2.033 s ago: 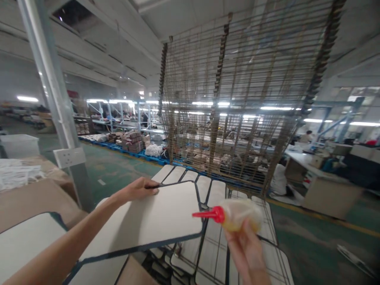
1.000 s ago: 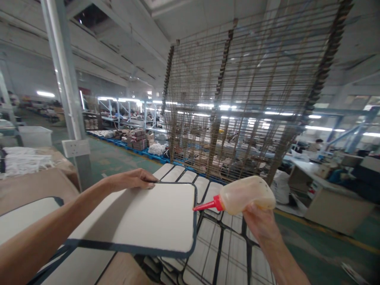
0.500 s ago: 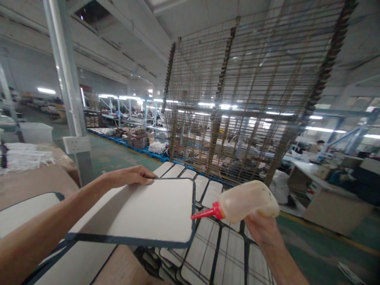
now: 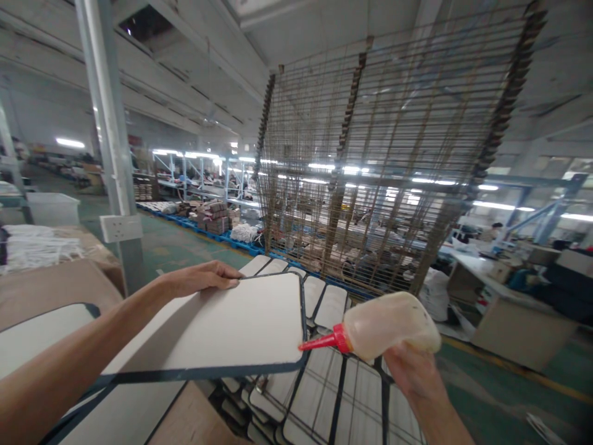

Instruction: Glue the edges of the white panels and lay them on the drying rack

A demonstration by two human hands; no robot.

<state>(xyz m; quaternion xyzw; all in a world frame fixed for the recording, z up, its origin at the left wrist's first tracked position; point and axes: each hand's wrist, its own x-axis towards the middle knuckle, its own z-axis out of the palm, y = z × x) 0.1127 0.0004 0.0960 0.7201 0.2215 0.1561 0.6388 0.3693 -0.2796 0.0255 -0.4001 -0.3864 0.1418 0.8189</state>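
Observation:
My left hand (image 4: 210,275) grips the far edge of a white panel with a dark blue border (image 4: 231,321), thumb on top and fingers beneath. In my right hand (image 4: 412,371) is a translucent squeeze bottle with a red nozzle (image 4: 391,324), tilted over on its side. Its nozzle tip points left and meets the panel's right edge near the front rounded corner. Whether liquid is coming out I cannot tell. Below and beyond the panel lie stacks of similar pale, dark-edged pieces (image 4: 317,389); some have stripes.
A tall wire rack (image 4: 384,142) rises behind the stacks. At left stand a metal post with a socket box (image 4: 120,228) and a bench holding white strips (image 4: 41,247). Another bordered panel (image 4: 46,327) lies at lower left. A worktable (image 4: 504,309) is at right.
The nozzle tip has slid a little along the panel's right edge toward the near corner. The panel's near edge has risen slightly. My left hand keeps its hold.

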